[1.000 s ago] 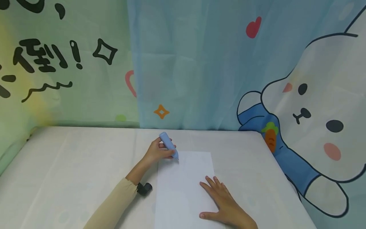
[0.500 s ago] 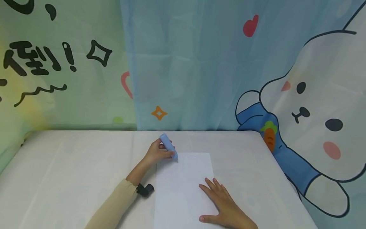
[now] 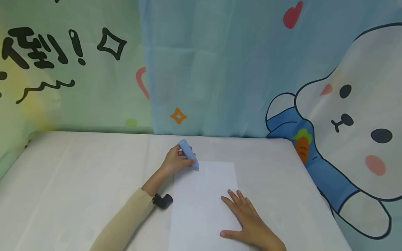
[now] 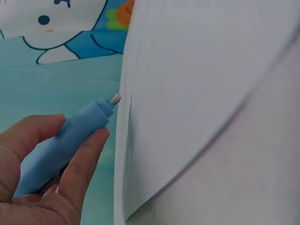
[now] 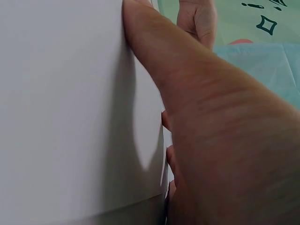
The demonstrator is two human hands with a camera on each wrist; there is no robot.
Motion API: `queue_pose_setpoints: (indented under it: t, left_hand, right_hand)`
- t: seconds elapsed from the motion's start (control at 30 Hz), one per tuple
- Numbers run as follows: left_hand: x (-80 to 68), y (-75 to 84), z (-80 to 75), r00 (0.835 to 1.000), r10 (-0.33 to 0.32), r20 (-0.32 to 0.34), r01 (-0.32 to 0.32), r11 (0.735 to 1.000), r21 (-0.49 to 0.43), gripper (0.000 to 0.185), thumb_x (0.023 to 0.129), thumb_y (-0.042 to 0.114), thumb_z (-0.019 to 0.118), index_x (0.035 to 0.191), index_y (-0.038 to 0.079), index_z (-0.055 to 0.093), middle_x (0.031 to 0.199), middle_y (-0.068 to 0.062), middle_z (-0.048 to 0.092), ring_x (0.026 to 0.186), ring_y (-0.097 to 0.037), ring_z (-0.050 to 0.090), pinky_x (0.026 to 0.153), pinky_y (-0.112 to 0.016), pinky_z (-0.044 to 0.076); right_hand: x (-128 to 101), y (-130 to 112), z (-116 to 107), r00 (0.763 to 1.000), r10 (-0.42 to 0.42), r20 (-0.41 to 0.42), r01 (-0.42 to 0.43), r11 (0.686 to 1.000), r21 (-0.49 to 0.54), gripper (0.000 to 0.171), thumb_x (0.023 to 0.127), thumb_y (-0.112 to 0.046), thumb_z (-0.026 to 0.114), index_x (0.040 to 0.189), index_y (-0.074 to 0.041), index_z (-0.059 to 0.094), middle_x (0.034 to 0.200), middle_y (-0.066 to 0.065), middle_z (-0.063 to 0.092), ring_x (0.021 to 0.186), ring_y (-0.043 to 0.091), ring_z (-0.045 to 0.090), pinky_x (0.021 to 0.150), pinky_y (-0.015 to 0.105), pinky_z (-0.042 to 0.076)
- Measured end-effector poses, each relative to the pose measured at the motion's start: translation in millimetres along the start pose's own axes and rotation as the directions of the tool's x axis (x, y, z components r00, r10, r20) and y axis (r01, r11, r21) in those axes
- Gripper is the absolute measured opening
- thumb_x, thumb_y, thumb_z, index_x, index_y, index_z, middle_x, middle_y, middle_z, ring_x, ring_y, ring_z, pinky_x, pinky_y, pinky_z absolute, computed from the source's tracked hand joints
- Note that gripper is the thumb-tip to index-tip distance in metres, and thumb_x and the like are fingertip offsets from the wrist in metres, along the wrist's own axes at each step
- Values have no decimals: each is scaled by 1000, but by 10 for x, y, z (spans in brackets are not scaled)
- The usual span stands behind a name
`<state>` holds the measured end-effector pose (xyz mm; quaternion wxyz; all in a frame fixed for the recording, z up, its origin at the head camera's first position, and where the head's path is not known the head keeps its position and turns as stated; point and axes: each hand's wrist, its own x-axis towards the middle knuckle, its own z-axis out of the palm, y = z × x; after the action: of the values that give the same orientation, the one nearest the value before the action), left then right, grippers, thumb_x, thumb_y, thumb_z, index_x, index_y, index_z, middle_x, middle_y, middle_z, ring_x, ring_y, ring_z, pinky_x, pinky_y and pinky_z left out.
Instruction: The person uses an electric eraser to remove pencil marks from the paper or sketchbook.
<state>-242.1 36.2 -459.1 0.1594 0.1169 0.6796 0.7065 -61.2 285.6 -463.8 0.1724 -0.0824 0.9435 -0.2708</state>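
Gripped the blue pen-like tool [image 3: 189,154] in the left hand [image 3: 173,162], between fingers and thumb, slanted tip-down over the paper's far end [image 3: 216,172], seemingly for aim. Rested the right hand [image 3: 249,223], with fingers apart, on its near right side, presumably for steadiness.

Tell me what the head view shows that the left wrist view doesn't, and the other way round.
Only the head view: the right hand spread on the paper, the black wrist camera, and the dark lettering.
Only the left wrist view: the stepped collar behind the tip of the blue pen, too small to make out from the head.
Both: the left hand holding that pen, the paper, and part of the rabbit print.
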Motion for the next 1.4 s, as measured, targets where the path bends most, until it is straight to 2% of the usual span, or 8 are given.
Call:
queue_pose_setpoints:
  t: [0.17,0.3,0.4,0.53,0.77,1.03,1.23,1.4]
  left_hand:
    - [14,9,7,1000,-12,-22,13,1000,18,46,79,-10,71,121,-12,52,110,-30,66,95,-36,70,73,-36,59]
    - [9,-2,-1,1000,-17,-24,18,1000,23,46,79,-9,71,121,-11,52,110,-30,66,95,-36,70,73,-35,59]
    - [-3,-13,-10,1000,-18,-22,19,999,39,45,80,-8,71,121,-10,52,110,-29,66,95,-35,70,73,-35,59]
    - [-5,-15,-12,1000,-13,-21,15,998,67,45,80,-8,72,120,-10,53,109,-29,67,94,-35,70,72,-34,59]
    - [-5,-27,-8,1000,-3,-18,4,998,58,45,80,-9,71,120,-13,51,110,-31,66,95,-37,69,73,-35,59]
    - [-8,-23,-7,1000,0,-12,1,998,67,44,80,-8,70,120,-11,51,111,-30,65,96,-38,69,73,-35,59]
    - [-15,-32,-4,1000,30,-10,-29,997,77,42,81,-8,69,119,-10,51,111,-29,66,96,-38,69,75,-35,59]
    - [-5,-39,-4,1000,19,-20,-18,998,54,43,81,-8,69,120,-11,51,113,-29,65,96,-37,69,76,-33,58]
  right_hand:
    - [-29,24,5,994,-77,-73,77,997,5,95,73,-61,74,152,-24,35,162,9,18,148,38,2,115,63,-2]
    - [-45,27,26,987,-116,-107,118,993,12,93,74,-60,74,151,-24,36,161,11,20,148,38,4,118,52,-6]
    - [-50,19,34,990,-101,-101,104,994,18,94,74,-60,74,151,-24,36,162,10,19,149,36,3,119,46,-10]
    - [-49,3,24,993,-81,-89,83,996,23,96,73,-61,74,151,-22,36,162,11,18,149,36,1,118,49,-11]
    - [-48,-7,28,995,-63,-81,65,998,23,97,72,-61,74,151,-21,36,162,11,17,149,34,-1,117,42,-15]
    - [-48,-14,24,994,-67,-84,69,997,28,96,72,-61,75,151,-21,37,162,11,17,149,37,1,118,46,-13]
    - [-30,-25,12,998,-33,-51,34,999,15,98,71,-62,75,151,-20,37,162,12,17,148,39,0,115,62,-5]
    - [-16,-21,8,999,-16,-34,16,1000,-10,99,72,-63,74,151,-18,36,162,12,17,148,40,1,112,67,-2]
